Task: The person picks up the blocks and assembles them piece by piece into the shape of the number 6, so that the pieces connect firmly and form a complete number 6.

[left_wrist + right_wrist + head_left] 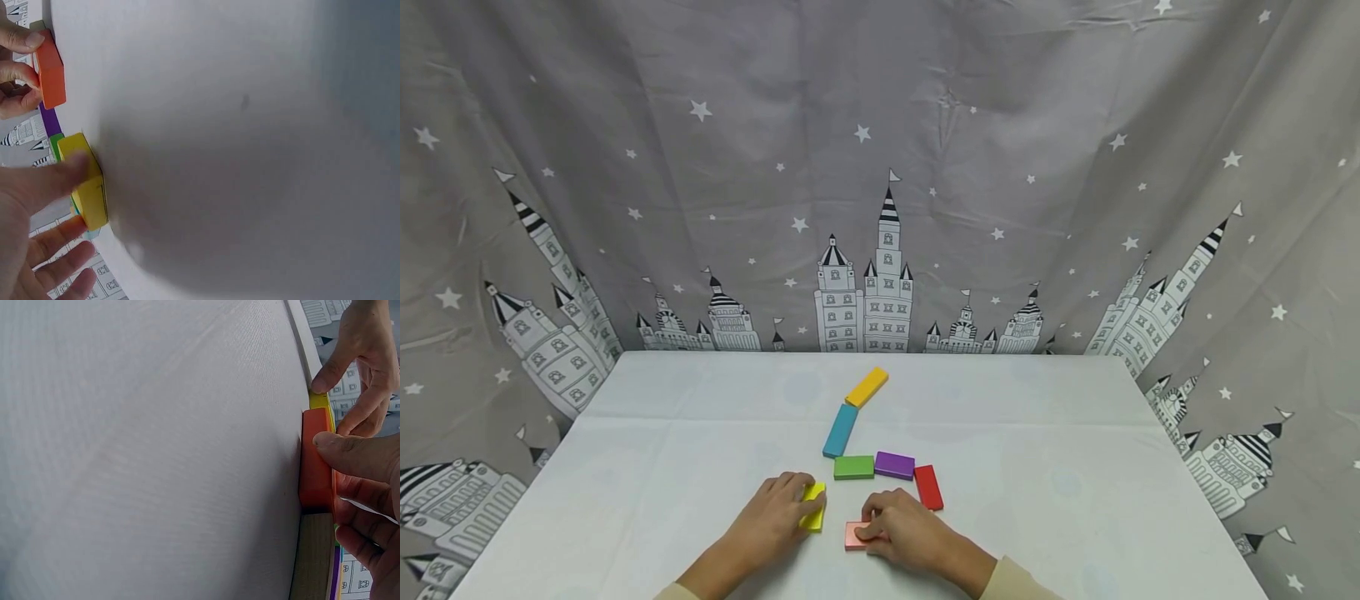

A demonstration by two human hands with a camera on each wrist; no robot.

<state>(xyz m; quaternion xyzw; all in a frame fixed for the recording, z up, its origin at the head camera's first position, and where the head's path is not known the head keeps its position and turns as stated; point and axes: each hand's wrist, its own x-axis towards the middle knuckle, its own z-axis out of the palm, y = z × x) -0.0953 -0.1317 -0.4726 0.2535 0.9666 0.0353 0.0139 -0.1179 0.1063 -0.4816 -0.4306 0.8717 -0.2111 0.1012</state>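
Note:
My left hand [772, 518] is at a bright yellow block [816, 507], which lies on the white table with its long side pointing away from me. In the left wrist view the thumb presses the near face of that yellow block [92, 187] and the index finger touches its end; the other fingers are spread. My right hand [910, 532] pinches a pink block [854, 536] lying crosswise. That block looks orange in the right wrist view [315, 469], with the thumb on its near face and fingers behind. The right fingers partly cover it from above.
Beyond the hands lie a green block [853, 467], a purple block [895, 465] and a red block [928, 487] in a curve. A blue block [840, 431] and an orange-yellow block [867, 387] extend toward the back. A grey castle-print curtain [985, 167] hangs behind the table [700, 433].

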